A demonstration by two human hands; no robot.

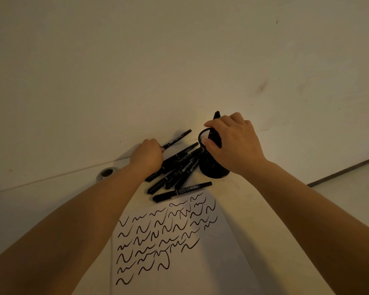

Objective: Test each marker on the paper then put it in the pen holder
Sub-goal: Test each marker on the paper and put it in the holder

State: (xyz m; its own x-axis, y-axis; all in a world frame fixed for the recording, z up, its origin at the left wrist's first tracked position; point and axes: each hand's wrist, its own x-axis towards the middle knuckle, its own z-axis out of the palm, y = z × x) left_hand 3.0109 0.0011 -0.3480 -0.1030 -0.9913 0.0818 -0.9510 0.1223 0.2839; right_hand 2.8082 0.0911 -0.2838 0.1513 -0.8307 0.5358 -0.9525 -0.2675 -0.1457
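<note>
A black mesh pen holder stands at the back of the table. My right hand is over its rim and grips a black marker whose lower end dips into the holder. My left hand holds the end of another black marker lying near the wall. Several black markers lie in a loose pile between my hands, and one lies alone just above the paper. The white paper in front of me carries several rows of black squiggles.
A round metal cable grommet sits in the tabletop to the left of my left forearm. A pale wall rises directly behind the markers. The table's right edge runs diagonally at the right.
</note>
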